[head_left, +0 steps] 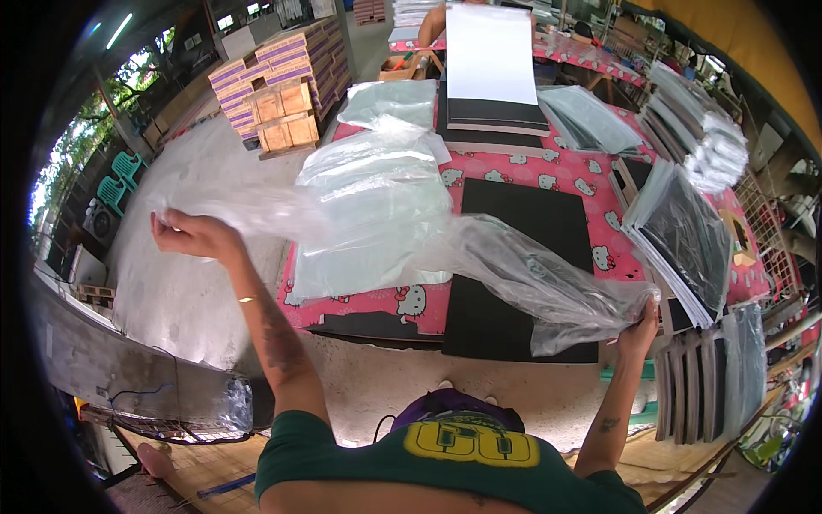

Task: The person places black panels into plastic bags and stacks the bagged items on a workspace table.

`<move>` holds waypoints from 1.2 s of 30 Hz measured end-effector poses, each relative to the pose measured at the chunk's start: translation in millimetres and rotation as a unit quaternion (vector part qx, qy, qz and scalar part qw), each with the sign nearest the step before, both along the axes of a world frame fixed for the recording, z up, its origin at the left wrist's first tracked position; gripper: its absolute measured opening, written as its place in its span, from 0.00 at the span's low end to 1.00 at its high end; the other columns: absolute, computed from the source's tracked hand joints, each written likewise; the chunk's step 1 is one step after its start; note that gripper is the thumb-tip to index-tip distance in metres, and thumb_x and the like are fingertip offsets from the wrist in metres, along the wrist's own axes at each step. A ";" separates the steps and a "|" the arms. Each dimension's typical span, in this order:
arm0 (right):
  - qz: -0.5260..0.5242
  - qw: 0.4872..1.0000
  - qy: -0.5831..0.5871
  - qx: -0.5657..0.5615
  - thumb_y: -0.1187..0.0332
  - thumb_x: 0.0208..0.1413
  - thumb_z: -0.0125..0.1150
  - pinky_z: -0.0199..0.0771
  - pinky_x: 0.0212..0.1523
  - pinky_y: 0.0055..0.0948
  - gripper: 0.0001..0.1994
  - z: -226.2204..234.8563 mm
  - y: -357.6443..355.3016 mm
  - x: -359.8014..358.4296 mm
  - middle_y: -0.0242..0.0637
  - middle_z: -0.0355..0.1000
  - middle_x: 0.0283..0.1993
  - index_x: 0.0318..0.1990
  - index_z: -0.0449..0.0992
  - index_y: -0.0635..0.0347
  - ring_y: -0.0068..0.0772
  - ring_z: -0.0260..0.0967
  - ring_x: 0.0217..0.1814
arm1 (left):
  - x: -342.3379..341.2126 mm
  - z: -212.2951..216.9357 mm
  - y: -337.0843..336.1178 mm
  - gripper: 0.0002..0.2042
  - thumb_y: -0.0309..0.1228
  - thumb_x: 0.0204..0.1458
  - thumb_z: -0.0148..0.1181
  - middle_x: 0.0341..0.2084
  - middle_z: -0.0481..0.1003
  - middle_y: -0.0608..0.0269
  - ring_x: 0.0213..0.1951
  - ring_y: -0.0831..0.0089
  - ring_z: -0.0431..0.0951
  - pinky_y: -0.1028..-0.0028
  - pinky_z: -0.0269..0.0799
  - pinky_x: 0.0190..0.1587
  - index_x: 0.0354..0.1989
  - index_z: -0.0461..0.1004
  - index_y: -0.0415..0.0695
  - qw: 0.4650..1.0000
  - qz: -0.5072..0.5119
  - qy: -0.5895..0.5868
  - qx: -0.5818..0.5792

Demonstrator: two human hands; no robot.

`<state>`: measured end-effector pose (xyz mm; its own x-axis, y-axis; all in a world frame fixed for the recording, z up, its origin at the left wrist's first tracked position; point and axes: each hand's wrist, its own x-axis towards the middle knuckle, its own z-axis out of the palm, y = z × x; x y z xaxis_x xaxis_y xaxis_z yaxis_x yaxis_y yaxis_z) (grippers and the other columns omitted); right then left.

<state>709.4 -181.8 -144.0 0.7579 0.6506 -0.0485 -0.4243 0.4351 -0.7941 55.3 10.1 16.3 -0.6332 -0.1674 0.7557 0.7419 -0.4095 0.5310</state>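
Observation:
A clear plastic bag [548, 283] stretches between my hands, loose and wrinkled. My left hand [195, 233], out past the table's left edge, is closed on one end, which is smeared by motion. My right hand [638, 332] grips the other end near the table's right front. Under the bag lies a large black board [524, 218], its near edge jutting past the table front. Left of it, a spread pile of clear plastic sleeves [364, 257] covers much of the pink patterned table cover [415, 300].
Across the table, a person's arm [431, 26] shows beside an upright white sheet [488, 56] above stacked black boards [497, 116]. Wrapped board bundles [685, 231] line the right side. Stacked cartons [291, 64] and a wooden crate [287, 120] stand at the far left.

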 end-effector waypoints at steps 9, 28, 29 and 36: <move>0.180 0.980 -0.085 -0.003 0.69 0.58 0.57 0.70 0.43 0.25 0.08 25.4 2.3 -146.4 0.33 0.73 0.40 0.43 0.71 0.60 0.21 0.69 0.41 | 241.5 -114.3 -0.5 0.14 0.35 0.54 0.52 0.40 0.76 0.49 0.40 0.52 0.76 0.61 0.71 0.39 0.46 0.73 0.41 0.806 -0.380 0.152 -0.428; 0.422 0.858 0.073 0.283 0.72 0.55 0.59 0.71 0.54 0.39 0.15 28.1 -22.8 -115.8 0.35 0.72 0.43 0.49 0.65 0.57 0.30 0.71 0.48 | 279.2 -140.4 -148.6 0.09 0.22 0.50 0.55 0.27 0.73 0.54 0.28 0.70 0.75 0.70 0.69 0.30 0.40 0.69 0.38 0.810 -0.409 0.070 -0.414; 0.423 0.874 0.068 0.230 0.71 0.55 0.59 0.70 0.54 0.41 0.17 36.6 -25.9 -120.3 0.36 0.71 0.44 0.51 0.64 0.57 0.32 0.70 0.50 | 268.6 -124.0 -145.0 0.09 0.21 0.51 0.54 0.26 0.73 0.55 0.28 0.73 0.74 0.72 0.69 0.30 0.41 0.69 0.39 0.801 -0.417 0.007 -0.430; 0.391 0.881 0.222 0.147 0.68 0.52 0.54 0.73 0.51 0.47 0.30 44.9 -28.0 -89.9 0.41 0.70 0.50 0.64 0.54 0.55 0.42 0.71 0.50 | 240.2 -112.3 -159.3 0.20 0.20 0.51 0.52 0.29 0.76 0.62 0.29 0.78 0.75 0.77 0.72 0.35 0.53 0.61 0.43 0.514 -0.733 -0.194 -0.402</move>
